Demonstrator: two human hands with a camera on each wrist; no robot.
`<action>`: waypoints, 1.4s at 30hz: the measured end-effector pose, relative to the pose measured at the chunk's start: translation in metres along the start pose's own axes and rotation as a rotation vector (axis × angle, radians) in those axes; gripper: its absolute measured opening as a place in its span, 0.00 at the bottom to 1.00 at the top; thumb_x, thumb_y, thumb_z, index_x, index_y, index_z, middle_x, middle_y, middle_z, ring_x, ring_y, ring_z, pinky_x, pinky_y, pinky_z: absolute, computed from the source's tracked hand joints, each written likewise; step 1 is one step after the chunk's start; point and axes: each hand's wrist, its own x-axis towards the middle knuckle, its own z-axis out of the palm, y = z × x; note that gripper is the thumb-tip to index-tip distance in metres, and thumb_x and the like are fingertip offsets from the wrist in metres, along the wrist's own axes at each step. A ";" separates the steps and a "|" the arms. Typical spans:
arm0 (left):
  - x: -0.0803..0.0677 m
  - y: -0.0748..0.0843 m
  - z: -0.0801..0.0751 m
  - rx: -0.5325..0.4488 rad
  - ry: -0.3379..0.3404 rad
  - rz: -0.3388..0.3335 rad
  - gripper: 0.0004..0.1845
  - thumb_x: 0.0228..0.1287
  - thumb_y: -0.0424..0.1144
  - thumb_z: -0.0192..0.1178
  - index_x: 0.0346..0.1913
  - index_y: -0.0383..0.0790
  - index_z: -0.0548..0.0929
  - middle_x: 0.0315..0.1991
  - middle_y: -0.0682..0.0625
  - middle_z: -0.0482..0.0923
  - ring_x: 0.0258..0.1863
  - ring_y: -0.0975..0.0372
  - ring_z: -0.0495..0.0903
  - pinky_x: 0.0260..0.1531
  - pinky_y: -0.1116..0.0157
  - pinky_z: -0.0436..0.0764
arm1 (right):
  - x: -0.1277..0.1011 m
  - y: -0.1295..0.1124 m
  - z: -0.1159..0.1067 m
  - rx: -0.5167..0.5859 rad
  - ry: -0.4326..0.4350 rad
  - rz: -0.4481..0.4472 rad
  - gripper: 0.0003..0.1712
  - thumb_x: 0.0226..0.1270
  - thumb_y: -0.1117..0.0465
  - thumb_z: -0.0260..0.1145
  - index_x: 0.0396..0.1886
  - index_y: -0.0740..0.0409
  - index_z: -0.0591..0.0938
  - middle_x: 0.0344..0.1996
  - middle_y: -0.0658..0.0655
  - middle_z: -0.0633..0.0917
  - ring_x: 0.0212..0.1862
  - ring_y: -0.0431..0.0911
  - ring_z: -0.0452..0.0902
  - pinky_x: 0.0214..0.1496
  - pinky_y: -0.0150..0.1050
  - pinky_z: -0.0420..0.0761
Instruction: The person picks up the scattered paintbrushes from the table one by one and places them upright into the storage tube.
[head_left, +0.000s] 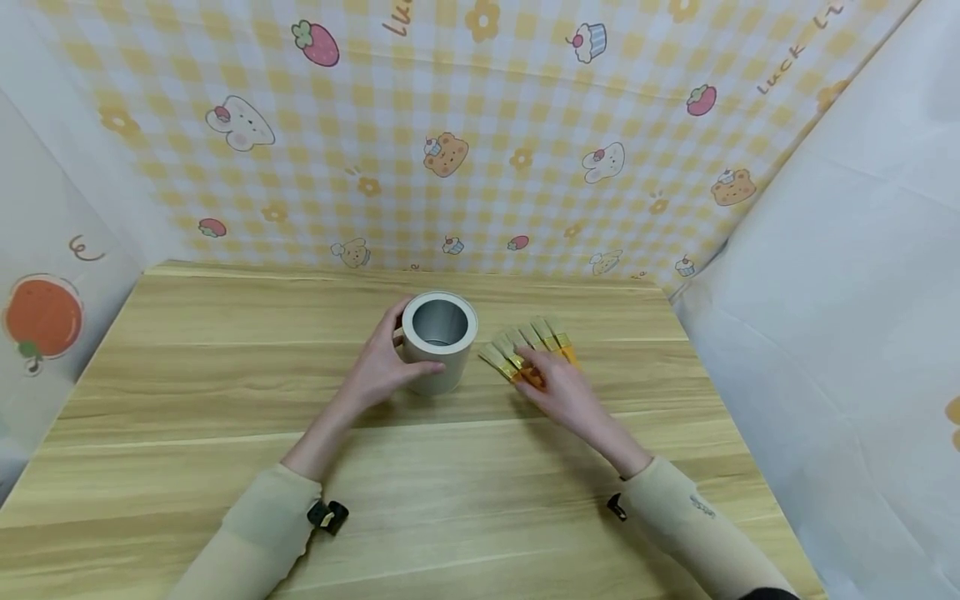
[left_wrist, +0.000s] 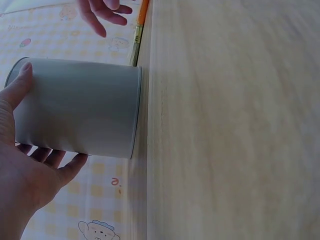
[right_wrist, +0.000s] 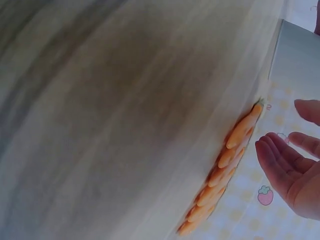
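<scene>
My left hand grips a grey cylindrical canister, its thumb across the front and its fingers round the far side. The canister stands upright on the table, its pale rim round an open top and a metallic inside. In the left wrist view the thumb lies near the canister's rim. To its right, several flat paintbrushes with pale bristles lie fanned in a row. My right hand hovers over them, hiding part of their handles. The right wrist view shows its loosely bent fingers apart from the orange handles.
The wood-grain table reaches back to a yellow checked cloth with cartoon prints. White sheets hang along the right and left sides. A black clip sits at the left sleeve's cuff.
</scene>
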 end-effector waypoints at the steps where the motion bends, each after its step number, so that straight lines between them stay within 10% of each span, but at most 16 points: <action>1: 0.000 0.000 0.000 0.000 0.001 0.001 0.57 0.46 0.41 0.84 0.77 0.52 0.60 0.72 0.50 0.68 0.73 0.52 0.67 0.73 0.44 0.71 | 0.001 -0.001 0.001 -0.009 -0.003 0.006 0.29 0.67 0.59 0.74 0.66 0.58 0.80 0.42 0.58 0.89 0.43 0.50 0.85 0.45 0.48 0.85; 17: -0.010 0.001 -0.005 0.018 -0.007 0.008 0.58 0.44 0.42 0.85 0.78 0.49 0.60 0.73 0.49 0.68 0.74 0.52 0.67 0.70 0.43 0.75 | 0.001 -0.005 0.010 -0.141 -0.032 0.052 0.28 0.62 0.64 0.76 0.63 0.59 0.82 0.49 0.61 0.88 0.48 0.53 0.84 0.45 0.50 0.86; 42: -0.039 0.007 -0.009 0.031 -0.023 0.013 0.59 0.43 0.41 0.85 0.78 0.48 0.60 0.73 0.48 0.69 0.74 0.51 0.68 0.71 0.45 0.76 | 0.006 -0.014 0.012 -0.161 -0.132 0.040 0.17 0.58 0.71 0.72 0.47 0.58 0.88 0.29 0.51 0.83 0.33 0.43 0.73 0.31 0.36 0.74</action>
